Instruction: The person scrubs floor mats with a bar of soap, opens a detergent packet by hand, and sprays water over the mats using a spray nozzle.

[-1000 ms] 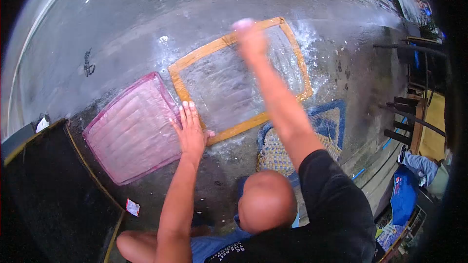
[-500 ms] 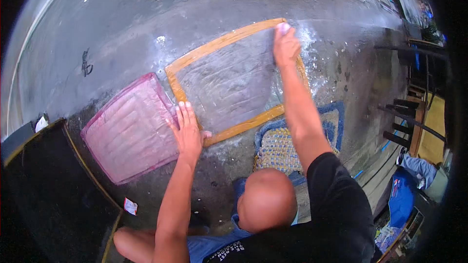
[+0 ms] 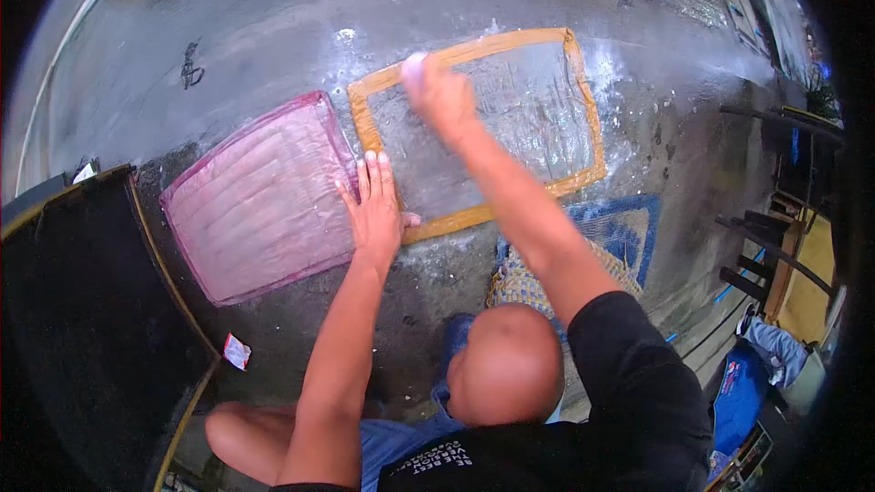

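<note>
A grey mat [image 3: 519,105] with a mustard-yellow border lies flat on the floor, its surface creased. My left hand [image 3: 375,205] rests open on the mat's left border, fingers stretched out, close to a pink quilted mat [image 3: 264,210]. Toward the top left of the grey mat, my right hand [image 3: 442,100] is closed around a pale, rounded lump [image 3: 415,71] against the upper border. Motion smears this hand, and the lump's kind cannot be made out. Below the grey mat, partly behind my right arm, lie a blue-bordered mat [image 3: 643,219] and a woven checked piece [image 3: 515,282].
A black panel [image 3: 82,282] with a yellowish edge stands at the left, and a small wrapper [image 3: 237,352] lies beside it. Dark cord [image 3: 191,66] lies on the concrete floor. At the right are dark bars [image 3: 775,228], a wooden board [image 3: 811,264] and a blue item [image 3: 743,396].
My right hand has swept left with the pale lump, from the mat's upper right corner toward its upper left. My left hand keeps its place on the border. The camera view has shifted slightly.
</note>
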Action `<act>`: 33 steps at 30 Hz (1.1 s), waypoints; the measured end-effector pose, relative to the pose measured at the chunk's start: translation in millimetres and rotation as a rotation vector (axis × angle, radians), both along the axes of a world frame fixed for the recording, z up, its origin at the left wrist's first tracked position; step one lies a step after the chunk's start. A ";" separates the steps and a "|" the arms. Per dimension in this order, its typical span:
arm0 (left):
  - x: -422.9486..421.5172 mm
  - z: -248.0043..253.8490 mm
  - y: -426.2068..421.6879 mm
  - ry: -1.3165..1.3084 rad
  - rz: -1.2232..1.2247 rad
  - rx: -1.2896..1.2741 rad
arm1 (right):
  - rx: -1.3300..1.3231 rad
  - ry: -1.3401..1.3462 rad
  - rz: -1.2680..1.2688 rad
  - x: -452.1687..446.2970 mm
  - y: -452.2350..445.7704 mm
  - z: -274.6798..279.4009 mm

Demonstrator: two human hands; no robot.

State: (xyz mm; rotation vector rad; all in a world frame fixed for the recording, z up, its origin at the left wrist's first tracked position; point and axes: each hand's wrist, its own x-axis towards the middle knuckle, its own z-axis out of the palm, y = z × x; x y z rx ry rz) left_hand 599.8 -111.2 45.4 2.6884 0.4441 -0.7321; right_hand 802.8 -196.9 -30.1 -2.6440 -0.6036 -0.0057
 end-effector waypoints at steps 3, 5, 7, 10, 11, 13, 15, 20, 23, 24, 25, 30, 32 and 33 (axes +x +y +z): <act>-4.2 -4.1 3.1 0.025 -0.041 0.012 | 0.007 0.078 0.267 -81.3 5.7 2.7; -6.9 -9.8 4.9 -0.021 -0.016 0.005 | 0.090 0.032 0.348 -91.6 -23.6 6.7; -10.4 -9.4 6.0 -0.101 0.032 -0.042 | -0.001 0.003 0.077 -50.2 -51.5 8.6; -12.4 -15.0 5.7 -0.121 0.027 -0.038 | -0.154 0.001 -0.228 -13.7 -63.2 19.3; -11.9 -13.9 7.0 -0.132 0.017 -0.028 | -0.129 0.022 -0.189 -31.9 -54.0 18.3; -15.3 -13.2 8.2 -0.162 0.004 -0.041 | -0.103 0.074 -0.029 -86.7 -34.3 17.0; -19.6 -21.7 17.7 -0.185 -0.038 -0.039 | -0.011 0.128 0.178 -163.0 -36.8 13.5; -64.8 9.4 112.3 -0.299 -0.080 -0.099 | -0.051 0.052 -0.054 -91.1 -90.9 15.1; -85.3 7.7 162.0 -0.304 -0.019 0.033 | -0.142 0.057 -0.238 -50.5 -80.2 21.4; -88.6 6.2 169.2 -0.306 -0.001 0.059 | -0.156 0.095 -0.190 -69.1 -64.1 24.4; -89.9 6.8 168.8 -0.300 0.000 0.078 | -0.174 0.126 -0.136 -87.9 -49.2 31.8; -112.5 7.6 122.2 -0.311 -0.028 0.092 | -0.067 0.191 0.434 -215.0 -60.2 20.5; -115.7 2.9 77.9 -0.360 -0.090 -0.062 | -0.127 0.159 0.509 -161.3 -42.1 26.6; -115.6 5.0 54.5 -0.275 -0.149 -0.094 | -0.275 0.169 0.493 -124.3 -18.8 26.3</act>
